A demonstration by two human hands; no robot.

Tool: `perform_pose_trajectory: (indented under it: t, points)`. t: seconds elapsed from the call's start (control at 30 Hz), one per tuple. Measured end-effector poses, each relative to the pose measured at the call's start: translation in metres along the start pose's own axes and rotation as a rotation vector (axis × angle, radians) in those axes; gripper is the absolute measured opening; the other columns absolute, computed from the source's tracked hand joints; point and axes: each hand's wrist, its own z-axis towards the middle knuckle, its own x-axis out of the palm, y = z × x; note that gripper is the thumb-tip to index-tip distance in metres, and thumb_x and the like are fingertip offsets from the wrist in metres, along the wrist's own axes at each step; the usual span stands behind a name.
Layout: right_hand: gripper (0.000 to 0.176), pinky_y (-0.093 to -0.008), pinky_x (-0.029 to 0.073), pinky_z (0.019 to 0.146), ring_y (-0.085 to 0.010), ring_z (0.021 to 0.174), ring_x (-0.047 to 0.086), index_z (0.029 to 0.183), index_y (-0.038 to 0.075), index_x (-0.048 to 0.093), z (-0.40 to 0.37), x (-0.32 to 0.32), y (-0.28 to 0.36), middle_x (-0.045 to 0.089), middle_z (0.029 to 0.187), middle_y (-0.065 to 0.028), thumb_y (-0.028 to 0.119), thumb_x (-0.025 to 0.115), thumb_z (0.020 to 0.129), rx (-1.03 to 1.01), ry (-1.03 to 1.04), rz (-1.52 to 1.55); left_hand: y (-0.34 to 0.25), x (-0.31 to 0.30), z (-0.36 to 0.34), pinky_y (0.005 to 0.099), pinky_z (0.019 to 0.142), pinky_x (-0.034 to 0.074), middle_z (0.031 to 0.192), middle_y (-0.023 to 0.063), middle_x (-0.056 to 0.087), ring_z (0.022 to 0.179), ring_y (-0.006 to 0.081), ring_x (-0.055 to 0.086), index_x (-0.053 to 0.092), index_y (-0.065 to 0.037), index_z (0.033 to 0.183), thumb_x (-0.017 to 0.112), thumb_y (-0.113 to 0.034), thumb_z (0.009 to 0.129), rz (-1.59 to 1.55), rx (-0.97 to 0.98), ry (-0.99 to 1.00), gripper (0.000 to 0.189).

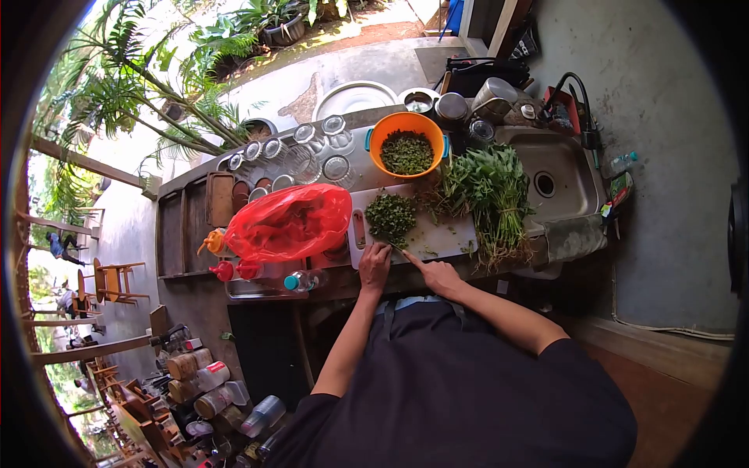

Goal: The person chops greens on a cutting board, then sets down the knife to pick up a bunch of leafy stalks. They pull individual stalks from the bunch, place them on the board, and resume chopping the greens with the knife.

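Observation:
A white cutting board (449,238) lies on the counter in front of me. On its left part sits a heap of chopped greens (391,217). My left hand (375,267) is closed on the near end of these greens, fingers curled down at the board's near edge. Just right of it, my right hand (439,277) grips a knife (402,249), index finger stretched along it. Only a short bit of the blade shows, close to my left fingers. A large bunch of leafy greens with roots (491,195) lies across the board's right side.
Behind the board stands an orange colander (402,121) of chopped greens. A red plastic bag (289,222) lies to the left, with upturned glasses (338,170) behind it. A plastic bottle (305,281) lies near the front edge. At right is a steel sink (558,160).

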Motion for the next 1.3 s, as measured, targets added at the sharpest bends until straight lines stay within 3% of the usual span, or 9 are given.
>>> perform_pose_trajectory:
  t: [0.1, 0.47, 0.77, 1.3]
  points:
    - [0.084, -0.0527, 0.053, 0.072, -0.0411, 0.073, 0.066, 0.158, 0.037, 0.008, -0.005, -0.001, -0.002, 0.067, 0.083, -0.0227, 0.006, 0.04, 0.088, 0.036, 0.073, -0.039, 0.0, -0.002, -0.001, 0.0375, 0.081, 0.052, 0.093, 0.0057, 0.068, 0.093, 0.0264, 0.065, 0.073, -0.005, 0.092, 0.071, -0.01, 0.083, -0.006, -0.003, 0.047, 0.011]
    - [0.08, -0.0547, 0.053, 0.075, -0.0438, 0.077, 0.066, 0.158, 0.037, 0.01, 0.01, 0.006, -0.002, 0.067, 0.085, -0.0248, 0.011, 0.042, 0.09, 0.009, -0.004, -0.012, -0.007, -0.01, -0.003, 0.0387, 0.084, 0.051, 0.099, 0.0092, 0.066, 0.1, 0.0283, 0.063, 0.074, -0.005, 0.102, 0.069, -0.007, 0.083, -0.059, -0.072, 0.105, 0.019]
    - [0.079, -0.0548, 0.054, 0.072, -0.0421, 0.072, 0.067, 0.158, 0.036, 0.015, -0.008, -0.013, 0.015, 0.067, 0.079, -0.022, 0.008, 0.045, 0.09, 0.067, 0.007, -0.046, 0.005, 0.002, 0.0, 0.0401, 0.083, 0.052, 0.093, 0.0111, 0.067, 0.093, 0.0308, 0.064, 0.074, -0.004, 0.094, 0.07, -0.007, 0.083, -0.134, -0.131, 0.042, 0.012]
    - [0.081, -0.0555, 0.053, 0.078, -0.0449, 0.078, 0.067, 0.157, 0.038, 0.014, 0.003, 0.002, 0.009, 0.068, 0.084, -0.0248, 0.009, 0.041, 0.087, 0.063, 0.028, 0.041, 0.007, 0.006, 0.001, 0.0399, 0.082, 0.052, 0.094, 0.0132, 0.068, 0.092, 0.0316, 0.066, 0.075, -0.003, 0.093, 0.072, -0.006, 0.081, -0.126, -0.145, 0.054, 0.012]
